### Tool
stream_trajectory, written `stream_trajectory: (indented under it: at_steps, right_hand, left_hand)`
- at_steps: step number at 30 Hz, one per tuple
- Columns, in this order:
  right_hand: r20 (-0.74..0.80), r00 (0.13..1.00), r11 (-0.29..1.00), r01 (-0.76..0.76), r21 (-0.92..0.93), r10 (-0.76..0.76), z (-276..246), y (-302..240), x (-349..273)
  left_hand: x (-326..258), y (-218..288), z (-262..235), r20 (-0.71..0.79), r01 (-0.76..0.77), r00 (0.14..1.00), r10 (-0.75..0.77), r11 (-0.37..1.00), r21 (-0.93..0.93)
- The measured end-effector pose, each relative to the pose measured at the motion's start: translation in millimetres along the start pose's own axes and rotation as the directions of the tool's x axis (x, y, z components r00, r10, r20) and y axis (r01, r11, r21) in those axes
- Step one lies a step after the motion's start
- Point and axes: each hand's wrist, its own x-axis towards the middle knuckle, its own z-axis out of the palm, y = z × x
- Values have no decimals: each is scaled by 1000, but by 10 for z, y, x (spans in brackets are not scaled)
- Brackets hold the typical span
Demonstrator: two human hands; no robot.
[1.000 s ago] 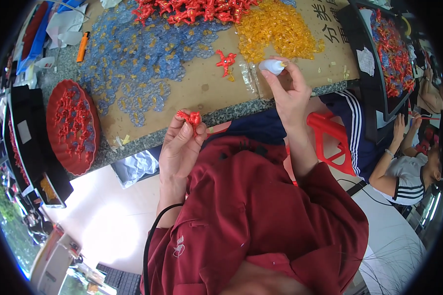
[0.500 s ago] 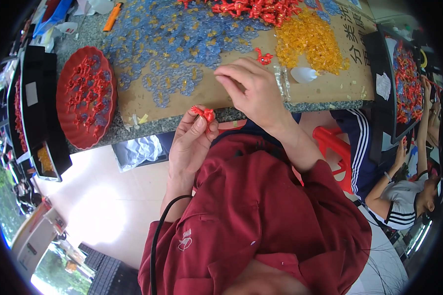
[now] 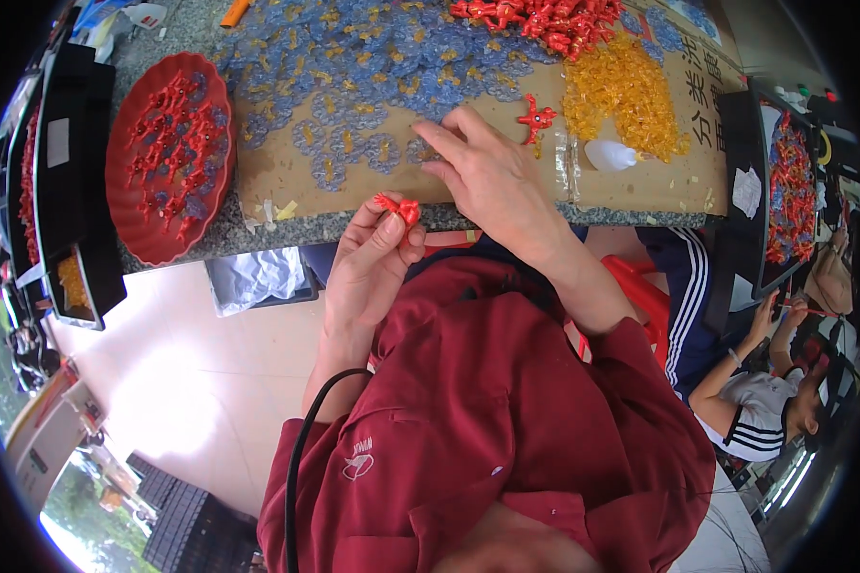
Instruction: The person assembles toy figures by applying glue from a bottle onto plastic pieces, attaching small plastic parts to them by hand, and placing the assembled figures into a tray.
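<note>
the right hand (image 3: 492,177) had moved from the white piece (image 3: 610,155) to the blue pieces (image 3: 354,143), fingers spread, while the left hand (image 3: 373,263) pinched a small red piece (image 3: 398,206).

Bright daylight; sharp centre; fisheye-warped, dark rim.
</note>
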Motion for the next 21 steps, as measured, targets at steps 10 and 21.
stream_trajectory:
  at_steps: [10, 21]
  right_hand:
    - [-94, 996, 999, 14, 42, -10, -23, 61, -111]
    - [55, 987, 869, -157, 469, 149, -245, 30, -418]
  left_hand:
    - [55, -41, 103, 21, -19, 1000, 19, 1000, 10]
    - [190, -131, 246, 76, -10, 997, 5, 998, 65]
